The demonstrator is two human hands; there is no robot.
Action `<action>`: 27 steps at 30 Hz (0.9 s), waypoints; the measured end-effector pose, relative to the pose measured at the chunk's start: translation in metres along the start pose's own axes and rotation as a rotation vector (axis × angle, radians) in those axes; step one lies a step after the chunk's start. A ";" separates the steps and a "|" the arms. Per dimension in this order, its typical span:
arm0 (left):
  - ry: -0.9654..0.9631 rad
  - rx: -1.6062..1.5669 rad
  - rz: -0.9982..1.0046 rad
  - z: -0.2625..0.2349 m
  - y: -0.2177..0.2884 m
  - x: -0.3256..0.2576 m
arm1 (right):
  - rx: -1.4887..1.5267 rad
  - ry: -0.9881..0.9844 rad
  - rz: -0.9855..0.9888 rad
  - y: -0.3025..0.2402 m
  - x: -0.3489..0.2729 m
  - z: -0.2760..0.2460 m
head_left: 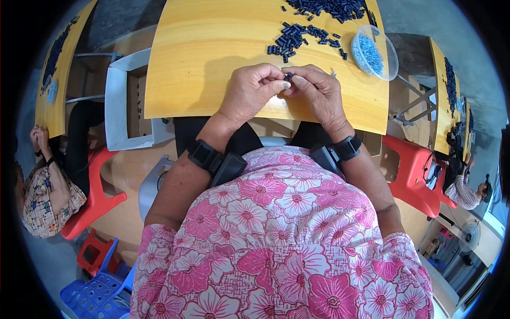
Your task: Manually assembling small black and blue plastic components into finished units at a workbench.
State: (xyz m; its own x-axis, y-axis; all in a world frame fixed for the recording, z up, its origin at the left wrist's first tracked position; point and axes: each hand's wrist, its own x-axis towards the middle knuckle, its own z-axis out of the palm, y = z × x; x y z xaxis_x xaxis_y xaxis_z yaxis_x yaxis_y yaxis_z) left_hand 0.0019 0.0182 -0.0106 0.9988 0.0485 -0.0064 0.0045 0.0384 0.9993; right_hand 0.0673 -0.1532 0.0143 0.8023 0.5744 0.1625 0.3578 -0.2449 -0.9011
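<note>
Both my hands meet over the near part of the yellow table (212,48). Between their fingertips is a small black plastic part (288,77), mostly covered by the fingers. My left hand (254,87) pinches it from the left with thumb and forefinger. From the other side, my right hand (319,93) closes thumb and fingers on the same part. Just beyond the hands lies a loose group of small black cylindrical parts (289,40). A clear round bowl (392,56) of tiny light-blue pieces (369,53) stands to the right of them.
A larger heap of black parts (334,7) covers the table's far edge. An open white box (118,101) stands by the table's left side. Red plastic chairs (411,175) flank me. Other people sit at tables on the left (53,196) and far right (462,194).
</note>
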 end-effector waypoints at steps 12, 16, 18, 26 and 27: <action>0.073 0.137 0.041 0.001 0.001 0.001 | 0.258 -0.009 0.128 -0.006 0.000 -0.003; 0.063 0.145 0.032 0.001 0.005 -0.001 | 0.062 -0.014 0.031 -0.006 0.000 -0.003; 0.048 0.156 0.028 -0.001 0.003 -0.001 | 0.013 -0.006 -0.016 -0.005 -0.001 -0.002; 0.077 0.171 0.052 0.001 0.000 -0.001 | -0.120 0.086 -0.162 0.004 -0.007 0.005; 0.078 0.173 0.054 0.001 -0.001 -0.002 | -0.081 0.088 -0.122 0.003 -0.008 0.006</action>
State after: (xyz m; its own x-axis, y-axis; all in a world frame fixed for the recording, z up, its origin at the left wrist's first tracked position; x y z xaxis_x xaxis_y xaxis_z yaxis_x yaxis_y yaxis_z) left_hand 0.0000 0.0173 -0.0120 0.9911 0.1231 0.0511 -0.0338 -0.1386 0.9898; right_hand 0.0593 -0.1538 0.0078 0.7881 0.5338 0.3065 0.4896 -0.2418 -0.8378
